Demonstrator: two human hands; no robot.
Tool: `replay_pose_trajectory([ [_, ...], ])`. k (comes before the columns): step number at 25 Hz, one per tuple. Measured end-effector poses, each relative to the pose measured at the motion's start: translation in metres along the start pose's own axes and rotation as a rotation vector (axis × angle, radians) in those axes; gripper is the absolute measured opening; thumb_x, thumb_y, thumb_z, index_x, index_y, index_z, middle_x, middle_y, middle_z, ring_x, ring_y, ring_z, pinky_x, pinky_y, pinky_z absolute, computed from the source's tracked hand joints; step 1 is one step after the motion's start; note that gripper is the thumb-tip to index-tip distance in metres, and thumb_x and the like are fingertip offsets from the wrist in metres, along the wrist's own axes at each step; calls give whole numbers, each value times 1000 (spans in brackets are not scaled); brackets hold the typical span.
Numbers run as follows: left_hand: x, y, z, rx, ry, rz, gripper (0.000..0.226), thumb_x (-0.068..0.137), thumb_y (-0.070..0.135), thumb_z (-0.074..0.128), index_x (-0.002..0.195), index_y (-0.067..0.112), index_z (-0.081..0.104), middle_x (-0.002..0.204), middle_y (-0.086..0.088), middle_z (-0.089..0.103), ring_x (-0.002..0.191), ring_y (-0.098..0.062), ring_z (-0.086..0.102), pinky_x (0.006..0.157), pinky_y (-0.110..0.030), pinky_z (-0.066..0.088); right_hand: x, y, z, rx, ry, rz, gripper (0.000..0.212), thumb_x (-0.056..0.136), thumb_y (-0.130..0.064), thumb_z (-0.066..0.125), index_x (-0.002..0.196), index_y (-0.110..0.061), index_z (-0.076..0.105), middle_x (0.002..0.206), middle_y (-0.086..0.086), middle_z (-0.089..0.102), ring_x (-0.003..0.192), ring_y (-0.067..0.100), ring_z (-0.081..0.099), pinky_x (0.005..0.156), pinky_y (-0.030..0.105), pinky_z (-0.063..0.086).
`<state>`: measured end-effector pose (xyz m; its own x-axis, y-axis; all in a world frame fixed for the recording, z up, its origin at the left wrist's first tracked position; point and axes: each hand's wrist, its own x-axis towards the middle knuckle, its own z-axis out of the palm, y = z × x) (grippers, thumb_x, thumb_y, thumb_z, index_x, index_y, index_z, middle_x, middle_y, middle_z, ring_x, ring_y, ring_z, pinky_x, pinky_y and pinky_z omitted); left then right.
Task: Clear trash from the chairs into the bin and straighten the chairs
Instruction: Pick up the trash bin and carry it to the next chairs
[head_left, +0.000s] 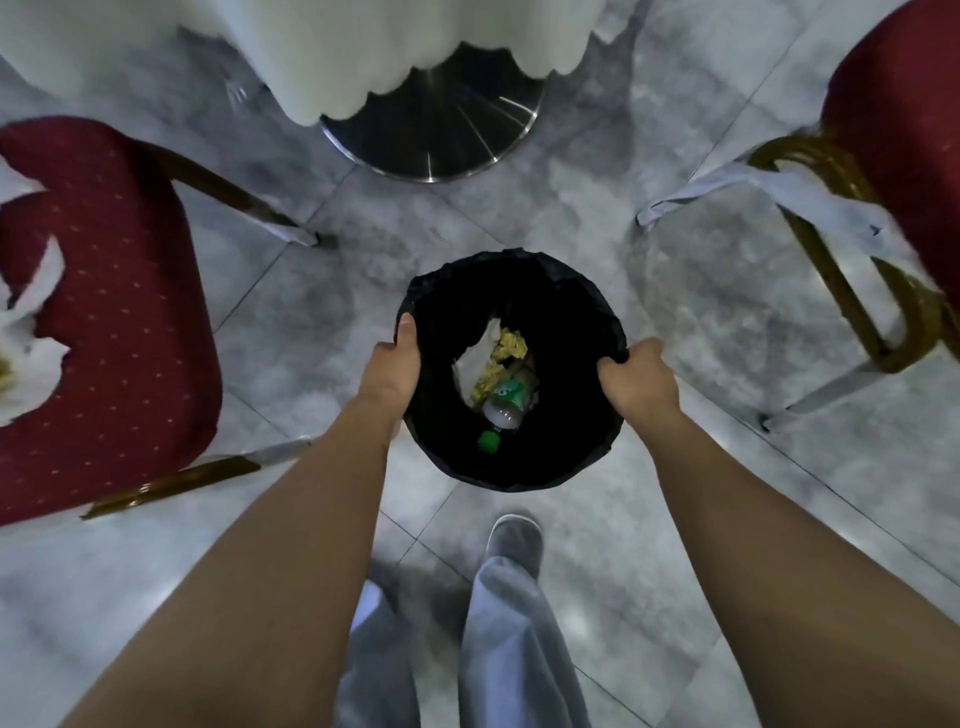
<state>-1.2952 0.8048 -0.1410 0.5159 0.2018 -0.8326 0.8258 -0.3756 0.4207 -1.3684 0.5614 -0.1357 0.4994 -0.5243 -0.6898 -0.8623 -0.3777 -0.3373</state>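
A round bin (563, 306) lined with a black bag is in the middle, above the floor. My left hand (392, 371) grips its left rim and my right hand (639, 382) grips its right rim. Inside lie a plastic bottle with a green label (506, 400), a green cap (488, 442), white paper (480, 353) and yellow crumpled scraps (509, 347). A red padded chair (114, 322) stands at the left with white paper trash (28, 332) on its seat's left side. A second red chair (904, 130) is at the upper right.
A table with a white cloth (311, 52) and a round metal base (441, 140) stands ahead of the bin. White cloth strips (810, 200) hang on the right chair's gold frame. My legs and a grey shoe (514, 538) are below, on a grey marble tile floor.
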Motion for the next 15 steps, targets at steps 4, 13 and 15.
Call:
replay_pose_trajectory([
  [4, 23, -8, 14, -27, -22, -34, 113, 59, 90, 24, 138, 13, 49, 133, -11, 58, 116, -32, 57, 101, -47, 47, 29, 6, 18, -2, -5, -14, 54, 94, -22, 49, 138, 0, 28, 79, 4, 50, 85, 32, 58, 66, 36, 40],
  [13, 50, -27, 27, -121, -113, -62, 89, 81, 81, 29, 143, 20, 44, 140, -5, 54, 124, -28, 52, 108, -47, 41, 53, 10, 32, 62, -94, 65, 44, 91, -24, 52, 127, -4, 35, 104, 12, 55, 94, 32, 57, 74, 40, 45],
  [15, 52, -28, 26, -142, -148, -70, 91, 79, 83, 30, 147, 23, 40, 143, -3, 51, 128, -26, 50, 110, -47, 39, 56, 9, 34, 140, -150, 87, 52, 82, -31, 56, 124, -6, 40, 109, 13, 59, 98, 32, 60, 81, 45, 51],
])
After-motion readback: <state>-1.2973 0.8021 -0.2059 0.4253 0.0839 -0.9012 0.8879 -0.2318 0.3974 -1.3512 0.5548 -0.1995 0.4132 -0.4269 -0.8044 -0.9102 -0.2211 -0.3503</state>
